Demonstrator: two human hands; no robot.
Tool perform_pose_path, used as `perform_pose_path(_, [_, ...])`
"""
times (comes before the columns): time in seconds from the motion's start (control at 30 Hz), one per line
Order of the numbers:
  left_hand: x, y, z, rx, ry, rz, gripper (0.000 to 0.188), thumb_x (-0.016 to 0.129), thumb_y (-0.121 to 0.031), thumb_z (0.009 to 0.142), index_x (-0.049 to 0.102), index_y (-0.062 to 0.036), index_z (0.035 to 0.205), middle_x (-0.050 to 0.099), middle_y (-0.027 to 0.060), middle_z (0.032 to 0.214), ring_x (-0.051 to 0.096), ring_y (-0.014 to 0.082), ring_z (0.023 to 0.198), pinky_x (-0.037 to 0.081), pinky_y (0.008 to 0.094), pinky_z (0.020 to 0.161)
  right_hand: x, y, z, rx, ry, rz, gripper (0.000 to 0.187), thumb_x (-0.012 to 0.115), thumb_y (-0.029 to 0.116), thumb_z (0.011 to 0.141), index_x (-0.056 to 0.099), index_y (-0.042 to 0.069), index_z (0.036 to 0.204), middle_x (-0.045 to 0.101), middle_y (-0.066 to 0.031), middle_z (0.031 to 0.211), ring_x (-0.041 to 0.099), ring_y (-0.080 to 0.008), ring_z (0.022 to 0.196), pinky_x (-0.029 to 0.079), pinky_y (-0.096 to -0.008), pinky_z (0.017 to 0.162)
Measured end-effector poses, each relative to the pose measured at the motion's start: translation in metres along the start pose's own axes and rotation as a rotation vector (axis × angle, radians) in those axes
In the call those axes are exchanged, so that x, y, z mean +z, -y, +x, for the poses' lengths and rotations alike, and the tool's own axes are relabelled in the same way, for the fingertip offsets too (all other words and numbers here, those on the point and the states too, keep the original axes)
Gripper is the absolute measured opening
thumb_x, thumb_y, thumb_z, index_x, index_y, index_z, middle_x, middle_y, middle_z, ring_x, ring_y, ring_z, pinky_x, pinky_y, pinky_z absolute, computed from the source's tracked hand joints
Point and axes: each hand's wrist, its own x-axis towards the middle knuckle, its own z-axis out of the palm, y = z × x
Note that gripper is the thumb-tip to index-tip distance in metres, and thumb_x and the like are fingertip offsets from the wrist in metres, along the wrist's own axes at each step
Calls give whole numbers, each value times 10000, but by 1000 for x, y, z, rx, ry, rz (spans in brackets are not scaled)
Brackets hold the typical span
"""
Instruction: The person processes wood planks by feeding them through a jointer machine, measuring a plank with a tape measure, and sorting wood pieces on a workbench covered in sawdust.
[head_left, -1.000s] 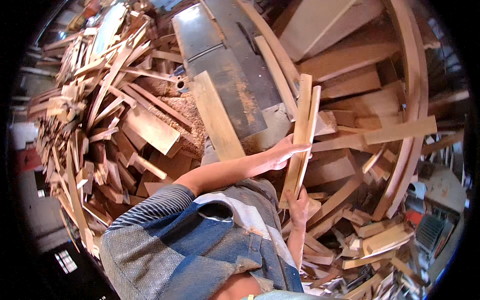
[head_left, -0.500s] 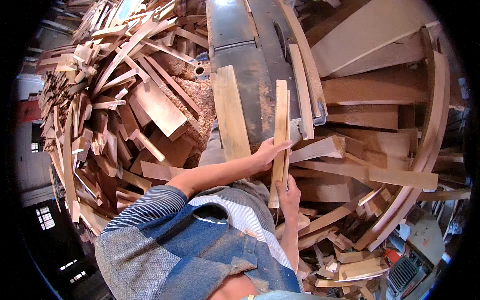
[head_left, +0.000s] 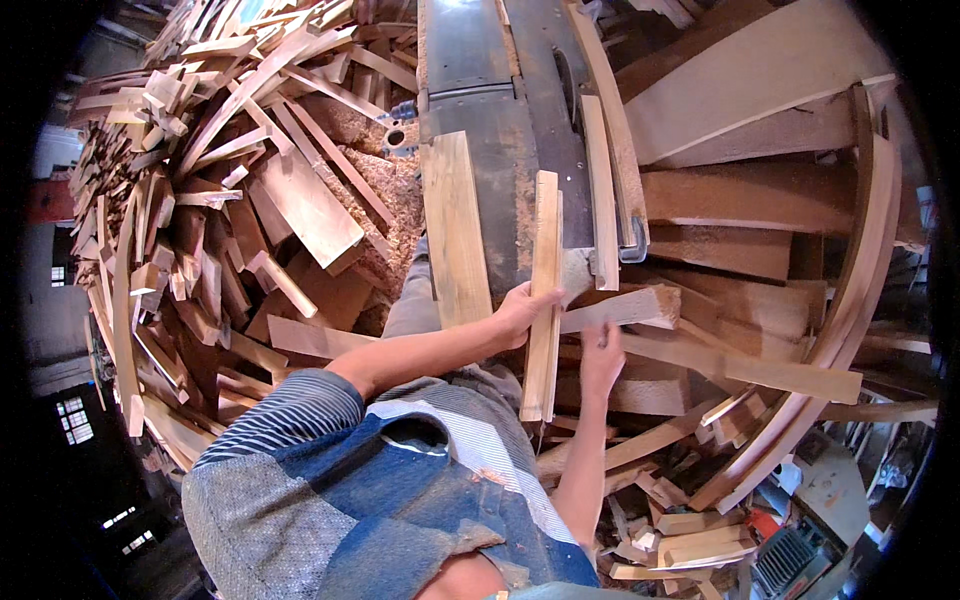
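Note:
My left hand is closed around a pair of pale wooden strips, pressed side by side and pointing away from me over the near end of a grey metal machine table. Off to the right of the strips, my right hand is apart from them, its fingers bent and smeared by motion. It hovers near a rough-ended wooden block and a long wooden strip. A wider pale board lies along the left side of the machine table.
Heaped offcuts and shavings fill the left side. A narrow strip lies along the machine's right edge. Stacked planks and a long curved-looking beam stand on the right. Short pieces lie at lower right.
My right hand has let go of the strips' lower end and moved up and right. My left hand keeps its hold, and the strips have shifted slightly left.

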Motion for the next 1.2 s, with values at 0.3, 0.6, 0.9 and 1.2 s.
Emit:
perform_pose_path(0.3, [-38, -28, -20, -3, -33, -62, 331, 778, -273, 949, 521, -134, 1103, 619, 35, 917, 659, 179, 831, 590, 386, 707, 53, -42, 133, 100, 136, 129, 662, 782, 409, 884, 612, -65, 1315, 690, -236, 1215, 662, -349, 1120, 502, -441, 956])
perform_pose_path(0.6, [-31, -25, -21, 10, 2, -46, 324, 771, -255, 952, 540, -110, 1127, 634, 42, 936, 667, 182, 844, 588, 392, 735, 34, -57, 87, -28, -122, -148, 441, 771, 270, 868, 677, 58, 1243, 706, -181, 1099, 693, -344, 960, 549, -451, 892])
perform_pose_path(0.9, [-25, -32, -26, -1, 12, -44, 283, 755, -230, 962, 552, -112, 1119, 635, 38, 909, 672, 170, 820, 597, 375, 691, 29, -53, 59, -238, -311, -539, 418, 773, 257, 835, 695, 123, 1223, 665, -157, 992, 654, -375, 966, 555, -502, 842])
perform_pose_path(1.2, [-35, -32, -21, -1, -22, -29, 268, 745, -223, 968, 545, -107, 1104, 630, 40, 888, 665, 177, 807, 592, 374, 687, 33, -50, 76, -273, -290, -302, 410, 768, 226, 832, 712, 115, 1222, 712, -184, 1002, 683, -377, 903, 587, -476, 759])
